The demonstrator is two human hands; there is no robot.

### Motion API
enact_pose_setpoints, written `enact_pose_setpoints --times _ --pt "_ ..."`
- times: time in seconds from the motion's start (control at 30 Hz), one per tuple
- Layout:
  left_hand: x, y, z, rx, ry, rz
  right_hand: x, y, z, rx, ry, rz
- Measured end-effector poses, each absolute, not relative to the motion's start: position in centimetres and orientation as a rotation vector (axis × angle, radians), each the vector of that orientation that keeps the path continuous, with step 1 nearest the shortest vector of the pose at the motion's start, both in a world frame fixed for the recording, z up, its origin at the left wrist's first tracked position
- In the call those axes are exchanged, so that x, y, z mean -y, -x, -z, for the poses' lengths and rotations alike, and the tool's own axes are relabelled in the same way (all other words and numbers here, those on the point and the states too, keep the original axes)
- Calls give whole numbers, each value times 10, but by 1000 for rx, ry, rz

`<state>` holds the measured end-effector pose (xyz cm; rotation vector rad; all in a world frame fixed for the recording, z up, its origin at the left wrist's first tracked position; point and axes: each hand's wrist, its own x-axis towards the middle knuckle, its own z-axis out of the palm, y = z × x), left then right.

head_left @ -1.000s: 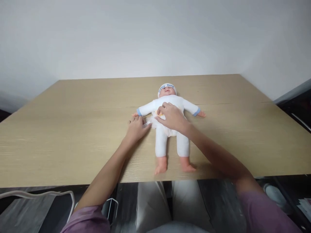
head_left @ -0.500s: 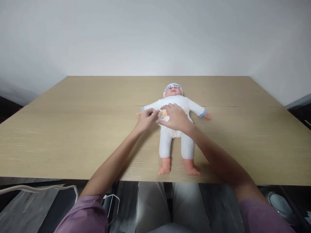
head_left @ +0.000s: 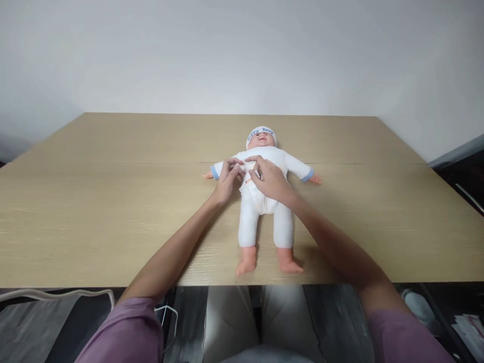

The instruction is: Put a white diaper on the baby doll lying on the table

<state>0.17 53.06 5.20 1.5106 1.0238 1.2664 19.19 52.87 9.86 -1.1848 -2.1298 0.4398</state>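
A baby doll (head_left: 247, 229) in a white suit with blue cuffs lies on its back, feet toward me. Around its waist is a white diaper (head_left: 262, 202) with a small orange print on the front. My left hand (head_left: 227, 182) is at the doll's side on the left, its bent fingers and thumb closed on the diaper's upper edge. From the right, my right hand (head_left: 270, 179) lies over the belly, fingers curled and closed on the diaper's front. The fingertips of both hands nearly meet, and they hide exactly what part is pinched.
The doll lies on a wide wooden table (head_left: 113, 212) with a seam running across it. A pale wall (head_left: 227, 60) stands behind. Below the front edge are a white cable (head_left: 56, 294) at left and a stack of papers (head_left: 471, 333) at right.
The view has shifted slightly, so the doll appears further left. My right hand's fingers have drawn in and curled, and more of the diaper's lower front shows.
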Motion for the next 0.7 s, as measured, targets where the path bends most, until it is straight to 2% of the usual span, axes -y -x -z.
enact_pose_setpoints --times 0.27,0.5,0.6,0.7 --pt "-538 -5 -33 -1157 -1585 -1218 -533 -194 -95 2007 1150 -442" --pt "-499 -11 -65 -1432 -1612 -1385 -502 -195 -119 1932 1122 -267" --pt "-452 -12 -83 -1352 -1888 -1348 -460 -209 -126 1908 1043 -398" --pt "-413 -12 -86 -1129 -2194 -1035 -418 -232 -119 1985 999 -695"
